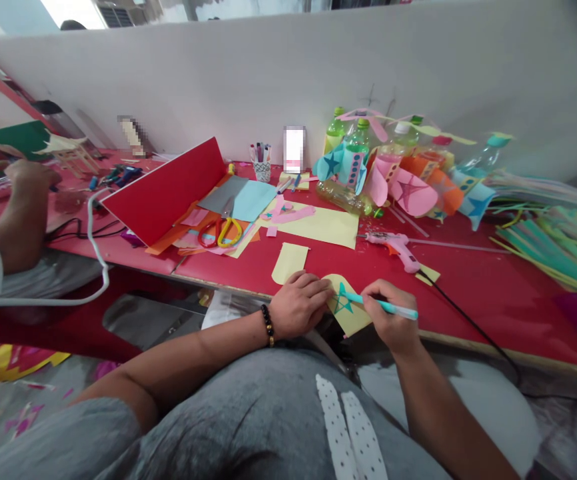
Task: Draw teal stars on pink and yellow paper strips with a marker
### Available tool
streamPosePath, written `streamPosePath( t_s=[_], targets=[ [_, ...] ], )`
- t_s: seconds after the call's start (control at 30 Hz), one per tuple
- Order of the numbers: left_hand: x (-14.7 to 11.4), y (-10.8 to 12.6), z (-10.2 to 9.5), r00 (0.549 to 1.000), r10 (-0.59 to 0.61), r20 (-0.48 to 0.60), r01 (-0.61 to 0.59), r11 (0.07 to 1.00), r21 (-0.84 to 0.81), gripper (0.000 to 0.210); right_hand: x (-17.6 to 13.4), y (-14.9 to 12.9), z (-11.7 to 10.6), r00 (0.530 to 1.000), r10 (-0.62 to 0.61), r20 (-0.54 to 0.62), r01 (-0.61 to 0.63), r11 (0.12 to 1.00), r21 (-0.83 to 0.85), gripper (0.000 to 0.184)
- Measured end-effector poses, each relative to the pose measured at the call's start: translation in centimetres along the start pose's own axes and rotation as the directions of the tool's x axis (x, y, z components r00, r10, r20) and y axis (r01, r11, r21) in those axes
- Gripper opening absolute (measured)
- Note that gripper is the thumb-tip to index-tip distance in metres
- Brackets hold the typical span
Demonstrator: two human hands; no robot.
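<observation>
My right hand grips a turquoise marker, its tip on a small yellow paper piece. A turquoise star is on that paper, partly coloured in. My left hand has its fingers closed at the left edge of the same piece, with the thumb hidden; a dark beaded bracelet is on its wrist. The piece lies at the table's front edge. Just behind my left hand rests another yellow paper cut-out with one rounded end. To the right of it lies a pink hot glue gun with a black cord.
Scissors lie on coloured sheets beside a leaning red board. A pen cup and a phone stand at the back. Decorated bottles and coloured strips fill the right. Another person's hands work at the far left.
</observation>
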State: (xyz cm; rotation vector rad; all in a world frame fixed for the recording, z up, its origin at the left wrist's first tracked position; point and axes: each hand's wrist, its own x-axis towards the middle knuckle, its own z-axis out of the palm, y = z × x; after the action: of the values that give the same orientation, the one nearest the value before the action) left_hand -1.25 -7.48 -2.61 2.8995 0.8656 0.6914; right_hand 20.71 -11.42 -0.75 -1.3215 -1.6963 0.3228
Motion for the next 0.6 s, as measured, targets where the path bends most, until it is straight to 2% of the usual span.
streamPosePath(
  t_s=[0.6],
  targets=[
    [0.04, 0.03, -0.08, 1.000, 0.006, -0.006, -0.006, 1.000, 0.003, 0.032, -0.01, 0.03, 0.05, 1.000, -0.006, -0.012, 0.006, 1.000, 0.006, 0.016]
  ],
)
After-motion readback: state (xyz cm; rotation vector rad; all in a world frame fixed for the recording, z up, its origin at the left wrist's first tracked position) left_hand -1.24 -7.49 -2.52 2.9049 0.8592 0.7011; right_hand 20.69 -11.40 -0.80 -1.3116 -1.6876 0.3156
